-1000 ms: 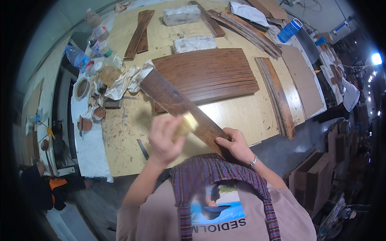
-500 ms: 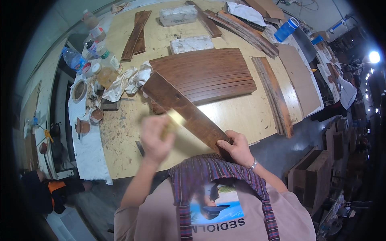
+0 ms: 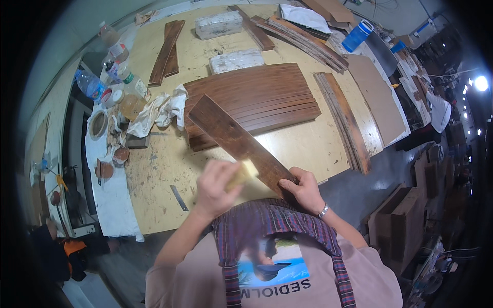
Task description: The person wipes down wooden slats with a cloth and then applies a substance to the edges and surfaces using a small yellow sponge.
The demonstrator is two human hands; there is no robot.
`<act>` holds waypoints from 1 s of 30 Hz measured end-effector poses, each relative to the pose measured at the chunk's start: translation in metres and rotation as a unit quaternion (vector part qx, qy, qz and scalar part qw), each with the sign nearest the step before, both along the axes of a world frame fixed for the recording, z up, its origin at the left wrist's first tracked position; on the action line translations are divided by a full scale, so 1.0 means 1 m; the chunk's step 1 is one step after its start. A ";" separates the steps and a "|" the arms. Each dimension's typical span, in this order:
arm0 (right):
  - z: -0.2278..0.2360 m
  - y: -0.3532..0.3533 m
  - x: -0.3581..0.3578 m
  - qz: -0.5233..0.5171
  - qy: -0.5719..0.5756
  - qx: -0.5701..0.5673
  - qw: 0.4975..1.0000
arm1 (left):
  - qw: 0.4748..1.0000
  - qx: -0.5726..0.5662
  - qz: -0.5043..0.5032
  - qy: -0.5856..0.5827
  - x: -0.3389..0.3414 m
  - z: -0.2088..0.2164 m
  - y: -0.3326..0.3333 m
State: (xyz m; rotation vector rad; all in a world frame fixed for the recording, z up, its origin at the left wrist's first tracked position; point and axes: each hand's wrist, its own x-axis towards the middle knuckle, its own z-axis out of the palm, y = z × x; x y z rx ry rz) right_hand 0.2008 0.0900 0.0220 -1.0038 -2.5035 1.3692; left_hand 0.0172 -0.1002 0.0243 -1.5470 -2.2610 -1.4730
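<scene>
Since half a second ago, your left hand (image 3: 215, 186) has slid the yellow sponge (image 3: 242, 172) back onto the dark wooden board (image 3: 237, 142), fingers clamped on it. Your right hand (image 3: 303, 189) stays gripped on the board's near end, propping it above the surface (image 3: 303, 143).
</scene>
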 end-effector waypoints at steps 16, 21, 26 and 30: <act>0.013 0.000 0.029 0.033 -0.059 0.022 0.997 | 0.982 0.001 0.172 -0.078 -0.151 0.007 -0.008; -0.009 -0.002 0.018 0.061 -0.048 -0.004 0.997 | 0.996 -0.012 0.092 -0.001 -0.108 0.058 0.007; -0.005 0.004 0.023 0.033 -0.012 -0.009 0.999 | 0.987 0.008 0.158 0.021 -0.123 0.030 0.006; 0.004 0.017 -0.003 -0.028 0.022 -0.027 0.999 | 0.989 0.060 0.118 -0.069 -0.116 0.030 0.039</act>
